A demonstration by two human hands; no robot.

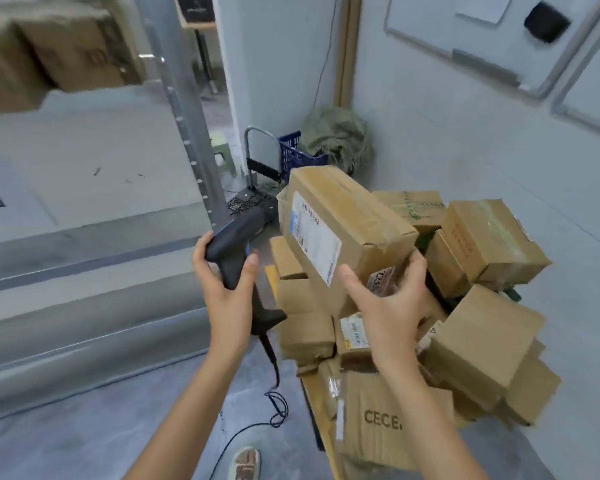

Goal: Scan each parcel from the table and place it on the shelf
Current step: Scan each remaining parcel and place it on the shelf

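Head view: right hand [387,306] holds parcel [343,226] from below.

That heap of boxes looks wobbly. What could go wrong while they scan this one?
1. The right hand alone holds the long box by one end; it could tip or slip out.
2. That box sits close above the loose pile of boxes, so a bump might send some sliding off.
3. The scanner in the left hand trails a cable looping on the floor near a foot, a possible trip.
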